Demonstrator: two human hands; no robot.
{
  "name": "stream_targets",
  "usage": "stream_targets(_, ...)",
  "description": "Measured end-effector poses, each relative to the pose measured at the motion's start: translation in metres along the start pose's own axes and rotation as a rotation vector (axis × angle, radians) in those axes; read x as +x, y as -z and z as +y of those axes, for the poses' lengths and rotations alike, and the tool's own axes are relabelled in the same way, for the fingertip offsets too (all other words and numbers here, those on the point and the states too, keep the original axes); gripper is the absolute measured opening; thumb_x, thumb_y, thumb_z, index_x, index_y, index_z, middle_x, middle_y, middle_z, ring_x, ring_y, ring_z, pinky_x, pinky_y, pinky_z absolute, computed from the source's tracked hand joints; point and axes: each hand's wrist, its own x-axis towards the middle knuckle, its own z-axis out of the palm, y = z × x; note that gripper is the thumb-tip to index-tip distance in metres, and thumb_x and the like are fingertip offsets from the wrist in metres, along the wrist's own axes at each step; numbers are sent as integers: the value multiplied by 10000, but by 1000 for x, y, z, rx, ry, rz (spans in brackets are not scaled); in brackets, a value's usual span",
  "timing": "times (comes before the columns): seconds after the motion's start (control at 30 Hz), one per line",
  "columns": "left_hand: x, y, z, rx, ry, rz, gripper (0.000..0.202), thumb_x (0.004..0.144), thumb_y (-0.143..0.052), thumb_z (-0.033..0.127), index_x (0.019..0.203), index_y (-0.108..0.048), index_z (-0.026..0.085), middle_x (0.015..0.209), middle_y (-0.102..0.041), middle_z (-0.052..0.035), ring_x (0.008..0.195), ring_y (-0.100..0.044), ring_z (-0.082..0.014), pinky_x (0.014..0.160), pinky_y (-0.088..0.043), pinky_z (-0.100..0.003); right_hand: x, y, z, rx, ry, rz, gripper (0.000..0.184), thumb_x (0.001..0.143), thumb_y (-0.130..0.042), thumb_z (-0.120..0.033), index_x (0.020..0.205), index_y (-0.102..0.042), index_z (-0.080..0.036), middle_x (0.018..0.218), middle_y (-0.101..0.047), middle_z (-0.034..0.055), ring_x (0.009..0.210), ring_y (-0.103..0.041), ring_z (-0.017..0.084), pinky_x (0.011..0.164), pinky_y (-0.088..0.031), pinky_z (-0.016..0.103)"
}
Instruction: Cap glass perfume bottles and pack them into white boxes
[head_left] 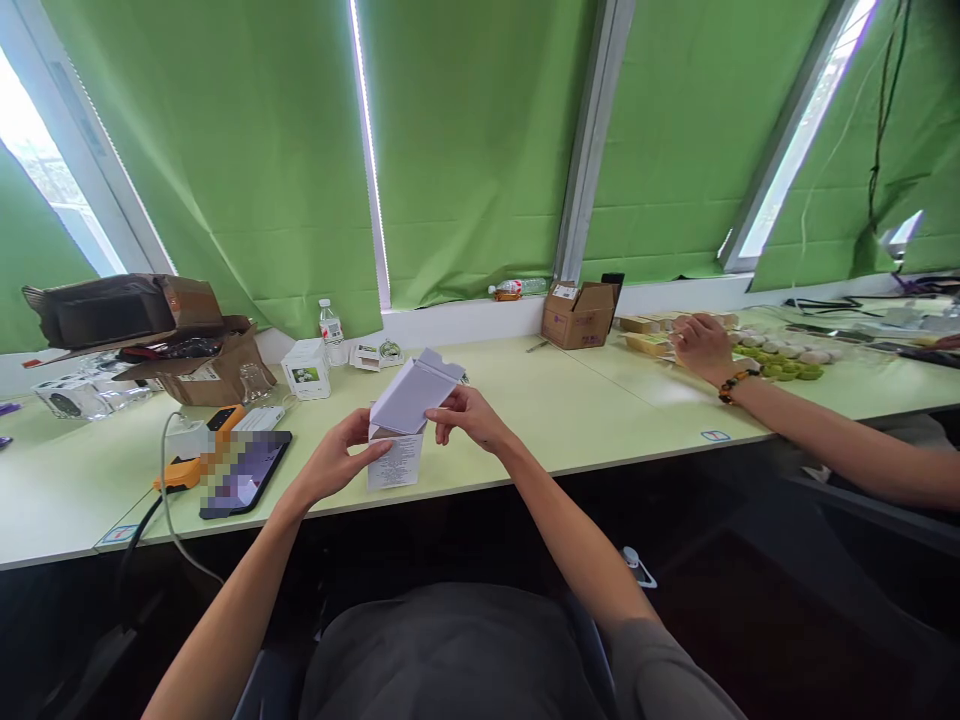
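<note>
My left hand (pixel 343 458) grips the left side of a small white cardboard box (pixel 394 466) with fine printed text on its front. Its thumb lies across the box's upper edge. Above the box tilts a plain white folded card piece (pixel 416 392) with flaps at its top. My right hand (pixel 476 415) pinches this piece at its lower right, between thumb and fingers. Whether the piece is the box's own lid or a separate insert, I cannot tell. The box is just above or on the pale green table (pixel 525 425), near the front edge.
On the left are a phone (pixel 247 480), orange-and-black devices (pixel 225 424), a closed white box (pixel 307 370), a water bottle (pixel 331 335) and brown cartons (pixel 199 370). A carton (pixel 579 315) stands at the back. At right, another person's hand (pixel 703 348) is over trays with green and white items.
</note>
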Motion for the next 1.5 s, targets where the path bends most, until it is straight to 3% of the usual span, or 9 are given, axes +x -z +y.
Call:
stream_targets(0.37, 1, 2, -10, 51, -30, 62, 349, 826, -655, 378, 1100, -514, 214, 1131, -646, -57, 1024, -633, -205, 942, -508, -422, 0, 11, 2, -37, -23, -27, 354, 702, -780, -338, 958, -641, -138, 721, -682, 31, 565, -621, 145, 575, -524, 308)
stream_targets(0.53, 1, 3, -11, 124, -53, 127, 374, 794, -686, 394, 1072, -503, 221, 1091, -641, -43, 999, -639, -201, 933, -516, -423, -1, 12, -3, -65, -22, -40, 386, 700, -776, -360, 997, -655, -144, 755, -684, 38, 565, -596, 131, 567, -508, 297)
stream_targets(0.77, 1, 1, -8, 184, -77, 144, 349, 807, -670, 393, 1032, -462, 227, 902, -623, 3, 891, -655, -177, 833, -544, -363, -4, 7, -8, -159, 13, -47, 464, 736, -742, -381, 1139, -632, -179, 953, -694, 79, 599, -563, 113, 577, -514, 286)
stream_targets(1.2, 0, 2, -4, 286, -71, 147, 337, 830, -628, 436, 1063, -488, 237, 970, -671, -18, 892, -667, -195, 790, -526, -337, -6, 0, -13, -273, 54, -13, 415, 740, -726, -425, 1058, -648, -171, 1022, -675, 91, 653, -597, 133, 573, -535, 281)
stream_targets(1.5, 0, 1, -2, 317, -42, 146, 284, 918, -453, 474, 1020, -530, 220, 915, -661, -29, 828, -658, -198, 727, -509, -318, -7, 1, -13, -365, 46, 28, 417, 767, -688, -476, 1048, -643, -171, 903, -683, 80, 644, -613, 152, 554, -534, 285)
